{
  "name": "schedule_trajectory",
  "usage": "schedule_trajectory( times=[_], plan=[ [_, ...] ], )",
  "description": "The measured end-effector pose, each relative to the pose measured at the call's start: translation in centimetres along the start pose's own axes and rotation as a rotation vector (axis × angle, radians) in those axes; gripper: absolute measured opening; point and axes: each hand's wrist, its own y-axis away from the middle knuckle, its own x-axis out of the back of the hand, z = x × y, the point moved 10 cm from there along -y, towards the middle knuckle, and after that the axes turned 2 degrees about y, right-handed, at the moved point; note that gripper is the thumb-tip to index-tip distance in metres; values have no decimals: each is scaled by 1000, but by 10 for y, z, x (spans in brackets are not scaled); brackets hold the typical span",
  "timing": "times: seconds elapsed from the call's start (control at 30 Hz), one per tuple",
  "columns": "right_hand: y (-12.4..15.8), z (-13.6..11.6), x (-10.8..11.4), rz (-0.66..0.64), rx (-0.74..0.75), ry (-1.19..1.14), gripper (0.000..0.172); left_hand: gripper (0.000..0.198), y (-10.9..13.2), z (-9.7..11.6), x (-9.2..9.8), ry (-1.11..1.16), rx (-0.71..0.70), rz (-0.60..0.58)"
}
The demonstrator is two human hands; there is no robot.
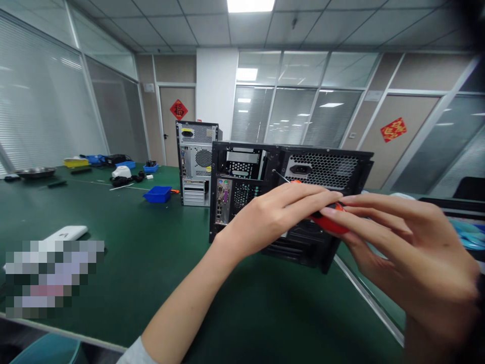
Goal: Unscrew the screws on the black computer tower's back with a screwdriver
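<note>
Case (281, 159) on worktop (129, 253). Tower (195, 164) behind case, to its left; tray (158, 195) left of case; dish (36, 173) well left of case, farther back. Screwdriver (330, 222) in front of case.

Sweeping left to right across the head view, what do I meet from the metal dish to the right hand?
Metal dish, yellow tray, nearest blue tray, rear PC, left hand, screwdriver handle, right hand.

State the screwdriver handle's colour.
Screwdriver handle: red-orange with black parts, seen in the head view.
</note>
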Motion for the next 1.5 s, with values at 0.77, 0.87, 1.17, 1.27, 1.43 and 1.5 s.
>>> schedule_trajectory(
  times=[0.77,0.87,1.17,1.27,1.43,1.5],
  plan=[
    [-1,-17,6,81,138,138,53,27,1,1,3,-26,-17,88],
    [-2,-18,7,77,146,110,51,27,2,2,3,-53,-25,121],
    [-1,-16,8,103,151,100,43,24,16,5,12,-162,-124,414],
    [1,-15,7,106,148,93,40,20,21,5,14,-162,-143,475],
    [2,-13,5,97,127,86,32,12,24,8,13,-189,-147,504],
    [2,-13,5,100,132,79,30,14,24,10,12,-199,-159,514]
  ],
)
